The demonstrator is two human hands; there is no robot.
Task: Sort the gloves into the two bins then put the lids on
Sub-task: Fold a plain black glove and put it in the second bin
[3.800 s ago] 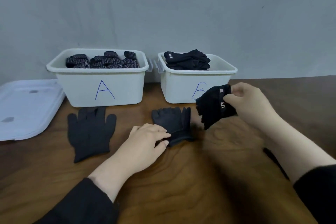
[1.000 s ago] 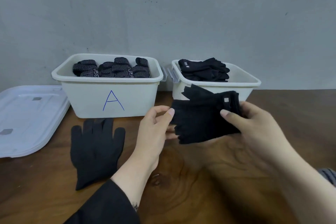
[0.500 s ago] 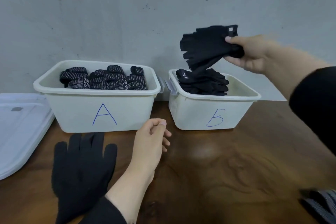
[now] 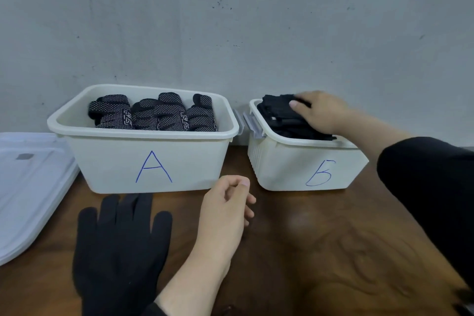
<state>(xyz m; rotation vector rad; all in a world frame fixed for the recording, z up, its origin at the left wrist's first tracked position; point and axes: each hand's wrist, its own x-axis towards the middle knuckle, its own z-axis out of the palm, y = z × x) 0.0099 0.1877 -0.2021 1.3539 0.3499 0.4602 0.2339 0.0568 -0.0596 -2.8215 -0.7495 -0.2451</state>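
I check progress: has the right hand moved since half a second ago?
Yes. The right hand came down from above bin B onto its gloves.

Bin A (image 4: pixel 123 161) stands on the table (image 4: pixel 320 251) against the wall (image 4: pixel 230 20), with bin B (image 4: pixel 295 161) just to its right and the lids (image 4: pixel 28 187) stacked flat to its left. Dotted gloves (image 4: pixel 154 113) fill bin A, a pile of gloves (image 4: pixel 282 120) sits in bin B, and the right hand (image 4: pixel 320 113) rests on top of that pile. Before bin A a single glove (image 4: pixel 118 251) lies flat on the table, and the left hand (image 4: pixel 223 213) rests to that glove's right, in front of bin A's right corner.
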